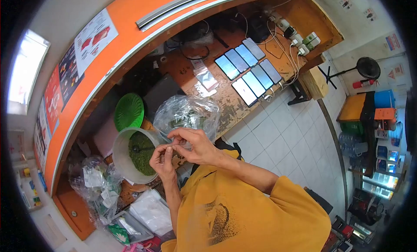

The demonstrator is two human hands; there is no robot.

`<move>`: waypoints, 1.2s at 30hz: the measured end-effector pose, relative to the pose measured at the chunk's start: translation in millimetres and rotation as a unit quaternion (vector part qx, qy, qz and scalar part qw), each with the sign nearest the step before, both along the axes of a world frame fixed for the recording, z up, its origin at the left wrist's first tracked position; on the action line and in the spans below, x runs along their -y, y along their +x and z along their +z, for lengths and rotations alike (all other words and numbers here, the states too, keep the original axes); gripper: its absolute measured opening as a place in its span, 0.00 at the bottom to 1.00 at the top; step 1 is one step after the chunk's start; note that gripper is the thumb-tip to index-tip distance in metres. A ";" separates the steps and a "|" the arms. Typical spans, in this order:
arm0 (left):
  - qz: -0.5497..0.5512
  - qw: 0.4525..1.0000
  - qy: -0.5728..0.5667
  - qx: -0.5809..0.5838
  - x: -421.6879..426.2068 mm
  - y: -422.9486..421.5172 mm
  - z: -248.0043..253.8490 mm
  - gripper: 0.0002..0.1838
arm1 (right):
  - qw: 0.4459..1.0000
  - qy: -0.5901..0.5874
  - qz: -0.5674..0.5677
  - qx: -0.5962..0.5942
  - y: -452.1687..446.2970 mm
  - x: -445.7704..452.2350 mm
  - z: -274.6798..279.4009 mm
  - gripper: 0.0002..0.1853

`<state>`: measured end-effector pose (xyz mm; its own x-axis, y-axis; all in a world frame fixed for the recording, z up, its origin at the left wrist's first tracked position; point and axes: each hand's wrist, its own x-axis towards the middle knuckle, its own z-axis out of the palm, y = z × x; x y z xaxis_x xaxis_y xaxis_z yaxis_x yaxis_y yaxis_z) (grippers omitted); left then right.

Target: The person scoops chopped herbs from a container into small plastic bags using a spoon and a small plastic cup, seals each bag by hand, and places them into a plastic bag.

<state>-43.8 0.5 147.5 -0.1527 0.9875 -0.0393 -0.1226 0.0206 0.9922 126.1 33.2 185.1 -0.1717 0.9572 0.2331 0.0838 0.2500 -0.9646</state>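
My left hand point(163, 162) is closed in a pinch at the rim of a whitish bucket point(124, 153). Fingertip to fingertip with it, my right hand point(194, 146) is pinched too. Whatever is between the fingers, if anything, is too small to make out. Inside the bucket lies finely chopped green material point(141, 154) with a dark-handled utensil point(138, 149) resting in it. Just beyond my right hand, a clear plastic bag point(186, 115) with something green inside sits on the worn wooden counter point(230, 108).
A green plastic basket point(129, 111) stands behind the bucket. Several phones point(249, 71) lie in rows, with charging cables and plugs point(299, 43) beside them. On the left is another filled clear bag point(97, 182), near white plastic bags point(151, 210). An orange panel point(121, 17) edges the counter.
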 end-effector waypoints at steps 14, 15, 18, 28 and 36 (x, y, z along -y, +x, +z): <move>-0.026 0.941 -0.091 -0.326 -53.8 35.0 -149.8 0.31 | 0.949 -0.051 -0.146 0.276 153.9 -140.9 -196.6 0.11; -0.033 0.955 -0.109 -0.274 -50.0 37.9 -138.9 0.38 | 0.934 -0.052 -0.121 0.332 148.8 -159.7 -229.1 0.10; -0.003 0.963 -0.176 -0.206 -31.6 42.3 -107.5 0.37 | 0.886 -0.051 -0.067 0.456 123.5 -189.5 -299.9 0.09; 0.127 0.966 -0.218 -0.050 37.5 21.0 -66.6 0.31 | 0.927 -0.068 -0.144 0.339 149.6 -211.8 -269.8 0.06; -0.027 0.995 -0.067 -0.066 -61.4 44.6 -15.3 0.28 | 0.977 -0.210 -0.015 0.015 142.8 -179.5 -90.7 0.10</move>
<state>0.7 61.9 132.3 -0.1125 0.9816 -0.1543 0.0145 0.1569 0.9875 269.0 212.7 94.4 -0.1431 0.9720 -0.1864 0.1147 -0.1708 -0.9786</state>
